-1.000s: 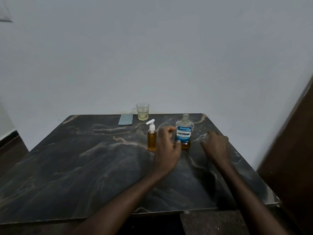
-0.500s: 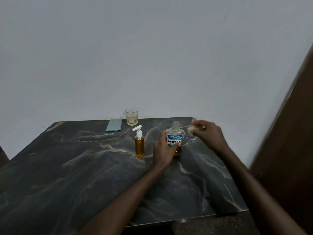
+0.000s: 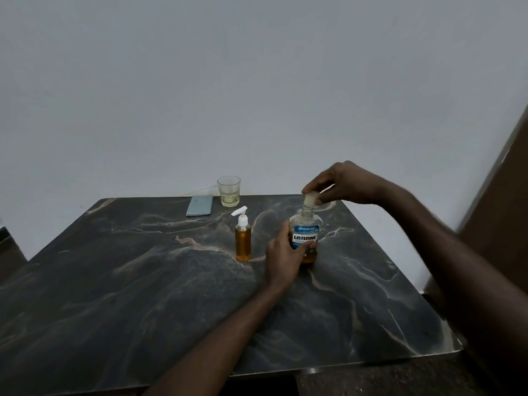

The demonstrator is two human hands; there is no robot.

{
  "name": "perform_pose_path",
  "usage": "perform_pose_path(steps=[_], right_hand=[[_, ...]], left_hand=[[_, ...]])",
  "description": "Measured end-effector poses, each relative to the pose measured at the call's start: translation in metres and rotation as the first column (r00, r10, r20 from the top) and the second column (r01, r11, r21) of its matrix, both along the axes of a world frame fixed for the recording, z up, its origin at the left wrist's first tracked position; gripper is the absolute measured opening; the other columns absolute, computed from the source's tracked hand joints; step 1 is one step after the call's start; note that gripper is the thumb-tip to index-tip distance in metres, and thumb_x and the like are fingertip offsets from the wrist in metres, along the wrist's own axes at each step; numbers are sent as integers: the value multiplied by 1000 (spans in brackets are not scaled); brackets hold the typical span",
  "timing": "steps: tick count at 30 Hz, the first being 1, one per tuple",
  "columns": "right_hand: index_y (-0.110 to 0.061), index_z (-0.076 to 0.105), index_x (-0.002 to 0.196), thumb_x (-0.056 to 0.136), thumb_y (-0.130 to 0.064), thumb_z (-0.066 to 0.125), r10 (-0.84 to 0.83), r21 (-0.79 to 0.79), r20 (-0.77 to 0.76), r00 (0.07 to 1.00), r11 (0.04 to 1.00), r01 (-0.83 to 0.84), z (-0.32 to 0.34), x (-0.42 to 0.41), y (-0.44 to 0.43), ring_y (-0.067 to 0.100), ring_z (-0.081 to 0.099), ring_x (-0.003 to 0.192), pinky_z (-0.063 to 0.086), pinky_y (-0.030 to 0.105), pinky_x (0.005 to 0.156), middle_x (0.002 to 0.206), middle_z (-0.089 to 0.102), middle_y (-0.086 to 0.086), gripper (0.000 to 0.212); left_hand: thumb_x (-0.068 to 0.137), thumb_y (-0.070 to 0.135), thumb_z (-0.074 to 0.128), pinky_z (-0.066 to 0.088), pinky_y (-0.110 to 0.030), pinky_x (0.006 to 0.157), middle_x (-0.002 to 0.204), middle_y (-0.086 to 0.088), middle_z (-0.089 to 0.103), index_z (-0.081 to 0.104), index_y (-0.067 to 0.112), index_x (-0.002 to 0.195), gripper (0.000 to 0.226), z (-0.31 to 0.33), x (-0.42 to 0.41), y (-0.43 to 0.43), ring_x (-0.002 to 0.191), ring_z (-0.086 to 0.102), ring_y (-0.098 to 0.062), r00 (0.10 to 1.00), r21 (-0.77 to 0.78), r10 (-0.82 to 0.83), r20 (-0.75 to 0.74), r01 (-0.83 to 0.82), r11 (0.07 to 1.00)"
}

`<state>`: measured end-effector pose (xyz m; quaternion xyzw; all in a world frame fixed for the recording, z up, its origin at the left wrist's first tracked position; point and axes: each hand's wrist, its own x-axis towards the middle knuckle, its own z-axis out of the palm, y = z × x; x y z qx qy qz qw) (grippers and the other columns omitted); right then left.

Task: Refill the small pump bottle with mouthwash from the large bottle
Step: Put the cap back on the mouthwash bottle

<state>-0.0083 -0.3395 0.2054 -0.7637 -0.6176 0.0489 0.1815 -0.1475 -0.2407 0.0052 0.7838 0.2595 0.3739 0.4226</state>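
Apparently cap (image 3: 310,199) atop large bottle (image 3: 305,234).

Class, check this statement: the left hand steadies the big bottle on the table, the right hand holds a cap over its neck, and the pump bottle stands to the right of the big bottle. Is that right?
Not quite. In the head view the pump bottle stands to the left of the big bottle, not the right. The rest holds: the left hand steadies the bottle on the table, and the right hand holds the cap over its neck.

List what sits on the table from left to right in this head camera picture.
Pale blue flat item → glass → small pump bottle → left hand → large mouthwash bottle → right hand, holding a clear cap over the bottle's neck.
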Motion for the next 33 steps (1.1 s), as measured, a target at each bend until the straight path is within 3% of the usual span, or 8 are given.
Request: perform_pose_path(steps=[8,12,19,24,27,29,31,33], right_hand=[[-27,79,116,85,-16,85,76,-17,-79,994,997,-78,7,5,0,-8,69,107,44,6,96,110,77,-21,33],[-28,80,116,85,-14,84,127,-58,-6,992,990,-127,9,3,6,-9,67,109,42,6,97,112,77,-22,34],[-32,79,112,86,-12,83,128,-160,40,991,980,-120,1,3,17,-7,69,104,46,17,95,107,78,-20,32],[-29,81,98,81,-37,88,39,-115,97,994,993,-28,-5,0,24,-4,72,82,51,21,79,86,78,-19,20],[-13,74,83,76,-53,86,-50,-153,112,992,986,67,-9,-4,34,14,75,65,60,27,66,71,77,0,42],[-16,74,93,77,-52,86,-48,-233,117,992,970,75,-5,-5,35,16,76,69,60,23,65,81,77,-1,41],[-34,74,112,83,-41,85,22,-282,155,988,959,23,2,-7,34,7,75,74,57,19,75,93,77,-10,31],[-35,78,112,84,-36,83,63,-267,223,973,964,-1,3,-7,35,3,73,77,54,23,82,91,78,-13,29]], left_hand=[[87,37,81,57,-34,102,145,1,60,41,24,155,79,-3,0,1,132,59,-15,1000,-2,5,11,-5,1000],[88,35,82,57,-31,101,145,1,60,42,24,154,78,-3,0,2,132,59,-14,1000,1,3,21,-3,1000],[86,36,82,56,-28,100,142,1,62,44,23,153,77,-3,-1,2,130,60,-14,999,19,-5,40,5,1000],[87,36,81,56,-24,98,141,1,63,46,21,151,75,-1,-2,1,128,61,-13,999,32,-4,54,2,999],[88,35,80,52,-18,95,141,1,63,46,22,151,73,-1,-4,0,128,61,-12,998,26,-11,57,10,1000],[89,33,80,52,-20,96,141,0,63,46,21,150,71,0,-4,0,129,61,-13,998,26,-17,61,15,1000],[88,33,80,52,-21,97,141,0,63,47,20,150,71,0,-4,0,129,60,-13,998,25,-18,65,17,1000],[88,32,80,50,-19,97,141,1,64,47,21,150,71,1,-5,0,129,60,-12,997,22,-19,69,18,1000]])
